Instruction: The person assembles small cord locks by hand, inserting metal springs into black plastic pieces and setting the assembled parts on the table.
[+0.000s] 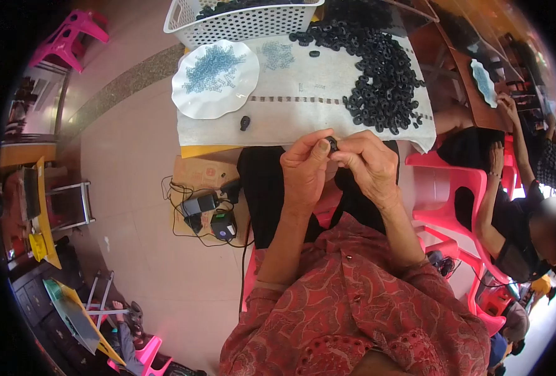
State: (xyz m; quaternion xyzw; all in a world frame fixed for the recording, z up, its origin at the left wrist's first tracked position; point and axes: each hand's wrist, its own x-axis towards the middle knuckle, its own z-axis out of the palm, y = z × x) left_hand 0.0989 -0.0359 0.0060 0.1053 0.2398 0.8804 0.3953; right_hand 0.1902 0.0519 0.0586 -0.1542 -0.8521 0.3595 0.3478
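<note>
Head view: fingers (353, 148) partly hide a small black piece (333, 145).

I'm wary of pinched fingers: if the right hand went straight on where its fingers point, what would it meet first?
Probably the small black piece, which the right hand seems to touch; just beyond it, the left hand. Exact depth is hard to judge.

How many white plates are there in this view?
2: one plate on the white cloth, at left; another plate at far right, near another person's hand. More may be hidden in the background.
</note>
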